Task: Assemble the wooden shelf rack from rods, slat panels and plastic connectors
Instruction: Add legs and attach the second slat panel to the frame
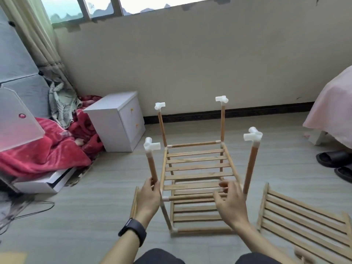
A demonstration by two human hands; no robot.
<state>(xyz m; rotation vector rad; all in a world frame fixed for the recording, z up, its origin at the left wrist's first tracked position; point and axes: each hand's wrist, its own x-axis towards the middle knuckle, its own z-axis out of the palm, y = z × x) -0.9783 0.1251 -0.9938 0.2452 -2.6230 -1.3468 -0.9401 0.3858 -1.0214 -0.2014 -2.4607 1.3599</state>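
Observation:
A part-built wooden rack (196, 168) stands on the floor in front of me, with two slat shelves one above the other. Four upright rods rise from the upper shelf, each capped by a white plastic connector (151, 145). My left hand (149, 199) is closed around the foot of the near-left upright rod (152, 166). My right hand (231, 202) hovers over the near-right corner of the upper shelf, fingers spread and curled, holding nothing. A loose slat panel (302, 216) lies on the floor to the right. Another wooden piece (134, 202) shows behind my left wrist.
A white bedside cabinet (118, 121) stands at the left by the wall. Red blankets (43, 149) and a flat white box (43, 182) crowd the left side. A pink-covered bed (335, 113) and black slippers (335, 159) sit at the right. Cables (24, 208) trail over the floor.

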